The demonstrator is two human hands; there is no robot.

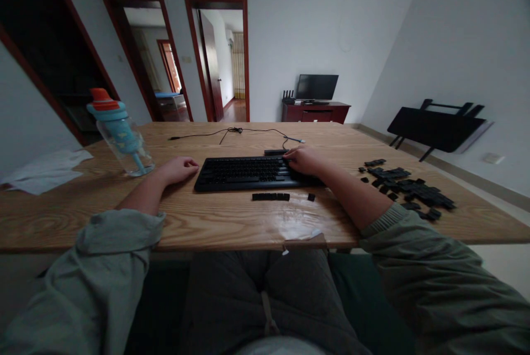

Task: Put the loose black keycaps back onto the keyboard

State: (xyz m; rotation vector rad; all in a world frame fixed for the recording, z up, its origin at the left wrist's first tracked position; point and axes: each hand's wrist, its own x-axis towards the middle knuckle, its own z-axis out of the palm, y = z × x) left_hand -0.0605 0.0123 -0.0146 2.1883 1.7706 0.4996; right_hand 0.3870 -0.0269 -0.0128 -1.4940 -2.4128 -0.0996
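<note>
A black keyboard (240,171) lies on the wooden table in front of me, its right end partly covered by my right hand. My right hand (307,159) reaches over the upper right keys, fingertips bent together against the keyboard; anything small between them is hidden. My left hand (179,170) rests on the tabletop just left of the keyboard, fingers curled in and nothing visible in them. Below the keyboard sit a short row of black keycaps (271,196) and a single keycap (311,197). A pile of loose black keycaps (418,189) spreads to the right of my right forearm.
Behind the keyboard are a small black bar-shaped object (275,152) and a thin black cable (236,130). A clear bottle with an orange lid (124,134) stands at left beside white paper (49,170). The wooden table's (215,228) front edge is near my lap.
</note>
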